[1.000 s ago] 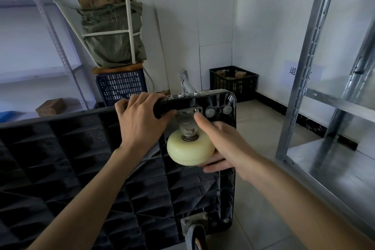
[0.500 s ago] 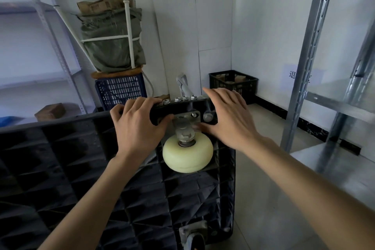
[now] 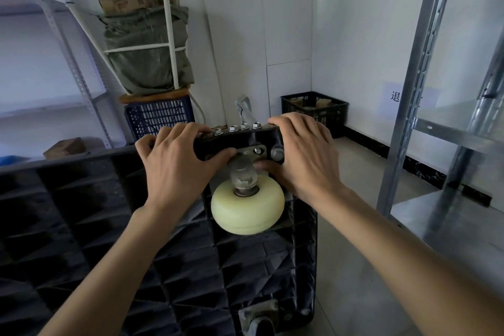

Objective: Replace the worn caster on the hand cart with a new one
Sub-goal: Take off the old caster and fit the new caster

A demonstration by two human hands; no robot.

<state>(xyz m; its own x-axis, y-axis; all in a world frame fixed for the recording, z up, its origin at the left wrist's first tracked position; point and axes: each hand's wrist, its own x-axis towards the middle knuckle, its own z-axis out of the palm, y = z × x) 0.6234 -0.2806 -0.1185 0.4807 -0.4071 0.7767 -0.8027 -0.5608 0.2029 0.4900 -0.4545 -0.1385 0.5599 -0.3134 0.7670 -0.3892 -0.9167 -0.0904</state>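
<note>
Head view: I see the black ribbed plastic hand cart platform [image 3: 114,226] tipped on edge, underside toward me, with the cream-coloured round caster wheel [image 3: 247,207] on its metal bracket at the top corner. My left hand [image 3: 174,163] grips the platform's upper edge beside a row of silver bolts [image 3: 236,127]. My right hand [image 3: 302,155] curls over the corner, thumb apparently touching the caster's bracket; a second grey caster [image 3: 259,319] sits at the lower corner.

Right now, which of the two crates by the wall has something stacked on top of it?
The blue crate, left of the hands: a brown round thing and a green bundle sit on it. The black crate in the corner stands uncovered.
</note>
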